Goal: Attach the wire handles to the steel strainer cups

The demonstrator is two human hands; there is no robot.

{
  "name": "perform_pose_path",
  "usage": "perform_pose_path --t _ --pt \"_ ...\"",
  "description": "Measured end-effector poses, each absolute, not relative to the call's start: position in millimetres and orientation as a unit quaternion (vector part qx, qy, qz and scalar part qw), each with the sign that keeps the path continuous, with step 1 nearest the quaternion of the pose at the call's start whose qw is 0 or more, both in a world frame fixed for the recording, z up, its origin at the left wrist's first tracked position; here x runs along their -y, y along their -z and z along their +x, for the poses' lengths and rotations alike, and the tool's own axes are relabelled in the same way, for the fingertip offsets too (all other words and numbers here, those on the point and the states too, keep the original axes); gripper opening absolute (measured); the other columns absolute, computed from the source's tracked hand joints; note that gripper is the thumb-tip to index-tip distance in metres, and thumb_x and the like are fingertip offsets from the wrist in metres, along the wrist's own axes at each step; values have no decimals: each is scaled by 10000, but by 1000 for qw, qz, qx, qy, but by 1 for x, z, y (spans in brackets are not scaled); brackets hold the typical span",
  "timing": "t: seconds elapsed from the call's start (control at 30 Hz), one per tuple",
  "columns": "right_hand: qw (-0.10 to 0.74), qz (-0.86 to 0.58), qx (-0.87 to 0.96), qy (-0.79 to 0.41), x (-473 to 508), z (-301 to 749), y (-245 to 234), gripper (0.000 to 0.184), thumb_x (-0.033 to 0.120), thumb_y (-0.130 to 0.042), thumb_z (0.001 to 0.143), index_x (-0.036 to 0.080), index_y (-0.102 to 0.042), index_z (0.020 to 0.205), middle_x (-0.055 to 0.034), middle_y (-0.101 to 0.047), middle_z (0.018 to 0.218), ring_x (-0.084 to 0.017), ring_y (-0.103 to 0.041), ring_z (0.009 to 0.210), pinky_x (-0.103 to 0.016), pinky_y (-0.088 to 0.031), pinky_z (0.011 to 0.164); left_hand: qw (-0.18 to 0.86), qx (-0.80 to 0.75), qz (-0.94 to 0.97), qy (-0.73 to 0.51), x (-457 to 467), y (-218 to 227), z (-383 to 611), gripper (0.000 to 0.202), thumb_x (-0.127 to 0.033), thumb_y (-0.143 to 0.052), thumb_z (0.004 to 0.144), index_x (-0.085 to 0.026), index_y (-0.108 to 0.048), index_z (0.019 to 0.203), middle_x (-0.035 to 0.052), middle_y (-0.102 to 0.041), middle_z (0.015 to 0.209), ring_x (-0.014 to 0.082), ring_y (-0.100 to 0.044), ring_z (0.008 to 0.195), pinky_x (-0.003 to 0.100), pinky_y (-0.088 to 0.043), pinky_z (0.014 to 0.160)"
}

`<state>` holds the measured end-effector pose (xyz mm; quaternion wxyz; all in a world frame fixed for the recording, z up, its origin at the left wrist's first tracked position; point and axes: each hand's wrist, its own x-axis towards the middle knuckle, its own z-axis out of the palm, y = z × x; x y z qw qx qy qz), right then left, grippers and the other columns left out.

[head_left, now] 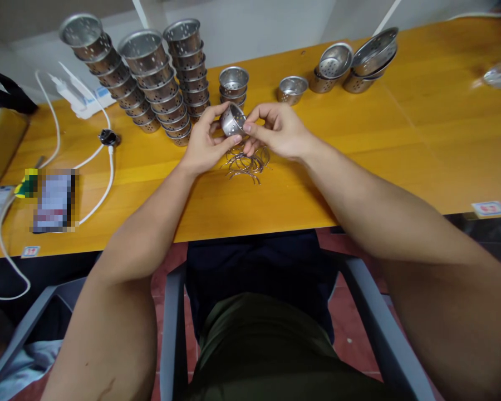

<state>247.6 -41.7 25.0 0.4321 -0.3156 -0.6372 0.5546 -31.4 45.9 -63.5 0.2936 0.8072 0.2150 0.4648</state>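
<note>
Sitting at frame centre, a small perforated steel cup point(232, 119) is pinched in the grip of left hand point(204, 146) and right hand point(278, 132). Beneath lie thin wire loops point(247, 164) on the yellow table point(421, 139). Upper left, tall cup stacks point(150, 78) look finished; upper right, loose cups point(350, 64) seem left.

This is looking like a small assembly workshop. Leaning stacks of identical perforated metal cups point(158, 78) are crowding the upper left of the frame, and more loose strainer bowls point(361, 61) are sitting at the upper right. A heap of bent wire pieces point(246, 165) is lying at the centre of a long yellow workbench point(401, 156). A power strip point(81, 100) is trailing white cable point(104, 195) down the left side.
</note>
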Motion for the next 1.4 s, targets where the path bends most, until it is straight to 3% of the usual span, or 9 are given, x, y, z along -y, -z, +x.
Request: perform_pose_path --t 0.2,0.43,0.53,0.67,0.77,0.9,1.0,1.13,1.4 --pt "499 -227 630 -550 42 268 -36 656 803 -1157 1017 304 -733 1065 -29 -805 995 -238 -763 777 -402 -703 666 291 -195 803 -481 -45 66 -26 1135 -1097 -946 1008 -364 -591 1798 172 -649 1787 434 -782 1625 601 -775 1266" --pt "345 -229 817 -402 36 295 -36 515 740 -1164 1026 291 -918 1080 -61 -811 1107 -215 -701 808 -359 -678 702 265 -261 756 -539 -79 90 -37 1197 -1144 -936 954 -400 -497 1782 169 -627 1756 425 -747 1635 599 -734 1329" --pt "359 -285 817 -351 31 287 -22 595 815 -1157 992 300 -912 1163 -85 -819 1180 -256 -748 869 -403 -741 772 267 -278 748 -541 -84 94 -40 1172 -1112 -965 960 -408 -500 1773 167 -643 1729 433 -724 1663 615 -716 1354" --pt "414 -303 776 -367 36 274 -27 610 873 -1062 1062 390 -887 1390 -129 -843 1344 -411 -837 1240 -502 -817 926 269 -257 761 -532 -74 87 -34 1146 -1134 -966 947 -370 -561 1698 154 -681 1669 428 -759 1625 662 -656 1425" --pt "404 -299 772 -390 48 265 -42 507 835 -1051 1070 431 -892 1332 -134 -848 1476 -470 -748 1553 -581 -824 1088 267 -244 774 -519 -67 80 -30 1126 -1172 -896 974 -341 -586 1669 154 -705 1659 414 -774 1616 666 -638 1450" --pt "394 -351 792 -307 53 257 -58 360 700 -1001 1159 382 -832 1140 -120 -863 1504 -448 -726 1585 -601 -733 1314 269 -238 771 -526 -64 78 -28 1145 -1209 -834 977 -344 -577 1682 173 -720 1671 408 -779 1616 638 -664 1420" --pt "381 -379 820 -198 35 257 -72 177 397 -830 1297 344 -767 1140 -133 -859 1547 -392 -702 1559 -559 -570 1474 279 -275 767 -508 -63 80 -28 1149 -1211 -717 1048 -375 -522 1812 205 -693 1756 404 -801 1595 657 -656 1424" --pt "328 -454 823 -92 -2 253 -96 213 128 -699 1322 284 -658 1183 -188 -804 1681 -379 -646 1613 -547 -455 1492 297 -302 752 -505 -60 81 -30 1084 -1178 -753 1060 -396 -622 1799 203 -725 1757 395 -859 1500 708 -640 1447" --pt "237 -500 829 -86 -34 231 -91 333 -9 -606 1306 258 -594 1108 -218 -822 1637 -382 -669 1562 -541 -442 1493 312 -318 766 -464 -58 87 -32 1004 -1096 -855 1075 -335 -710 1714 221 -695 1795 442 -837 1494 673 -768 1250"
